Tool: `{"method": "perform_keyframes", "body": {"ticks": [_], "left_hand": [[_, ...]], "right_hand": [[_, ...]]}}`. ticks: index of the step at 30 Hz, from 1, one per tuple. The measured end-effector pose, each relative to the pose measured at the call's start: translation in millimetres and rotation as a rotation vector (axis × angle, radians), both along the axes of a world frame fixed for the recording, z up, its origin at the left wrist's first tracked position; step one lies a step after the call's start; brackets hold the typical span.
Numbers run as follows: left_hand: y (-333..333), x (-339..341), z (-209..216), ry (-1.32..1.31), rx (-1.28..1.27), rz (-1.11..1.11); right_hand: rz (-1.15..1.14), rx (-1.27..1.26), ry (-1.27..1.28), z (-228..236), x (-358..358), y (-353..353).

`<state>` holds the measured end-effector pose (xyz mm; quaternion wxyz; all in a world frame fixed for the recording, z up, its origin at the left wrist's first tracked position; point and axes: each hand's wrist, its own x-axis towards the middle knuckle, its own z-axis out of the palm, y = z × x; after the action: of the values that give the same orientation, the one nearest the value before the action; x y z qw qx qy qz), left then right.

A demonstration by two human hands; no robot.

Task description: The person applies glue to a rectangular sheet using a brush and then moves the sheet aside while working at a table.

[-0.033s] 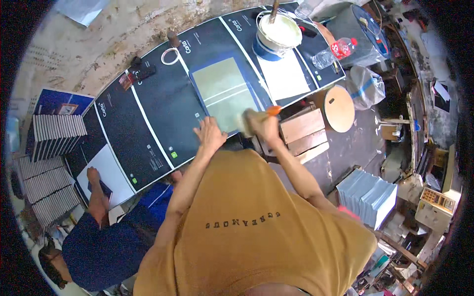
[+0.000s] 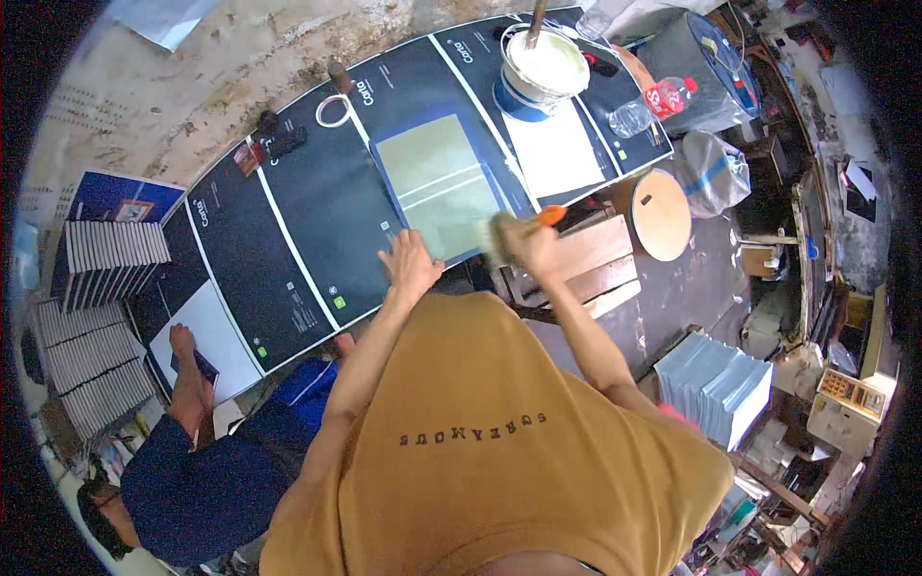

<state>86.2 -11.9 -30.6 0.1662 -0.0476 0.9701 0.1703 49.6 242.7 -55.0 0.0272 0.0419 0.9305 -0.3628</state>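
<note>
My right hand (image 2: 531, 248) grips a wide brush (image 2: 501, 240) with an orange handle end, its bristles blurred at the near right corner of a blue cover sheet (image 2: 388, 180). Grey-green boards (image 2: 427, 158) lie on that sheet, with two pale stripes across them. My left hand (image 2: 411, 261) rests with spread fingers at the sheet's near left corner, by the table edge. Beyond, to the right, a bucket (image 2: 523, 104) of white paste with a stick (image 2: 536, 24) in it stands on white paper (image 2: 557, 158).
A plastic bottle (image 2: 631, 117) lies right of the bucket. A tape roll (image 2: 333, 111) sits near the wall. At left, a co-worker's hand (image 2: 181, 338) works on white paper beside stacked books (image 2: 113, 245). A round wooden stool top (image 2: 661, 215) and a paper stack (image 2: 706, 379) stand at right.
My right hand has shifted slightly to the right with the brush. My left hand and the cover sheet look nearly unmoved.
</note>
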Motion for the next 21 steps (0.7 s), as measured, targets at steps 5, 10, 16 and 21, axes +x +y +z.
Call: {"method": "perform_keyframes", "body": {"ticks": [5, 10, 16, 21], "left_hand": [[-18, -9, -14, -0.023, 0.137, 0.124], [-67, -68, -73, 0.249, 0.550, 0.621], [-51, -104, -44, -0.038, 0.593, 0.793], [-72, -70, -72, -0.050, 0.593, 0.888]], "right_hand": [[-0.332, 0.155, 0.371, 33, -13, 134], [-0.667, -0.184, 0.307, 76, -36, 163], [-0.351, -0.320, 0.341, 49, -120, 89], [0.001, -0.439, 0.255, 103, -178, -28]]}}
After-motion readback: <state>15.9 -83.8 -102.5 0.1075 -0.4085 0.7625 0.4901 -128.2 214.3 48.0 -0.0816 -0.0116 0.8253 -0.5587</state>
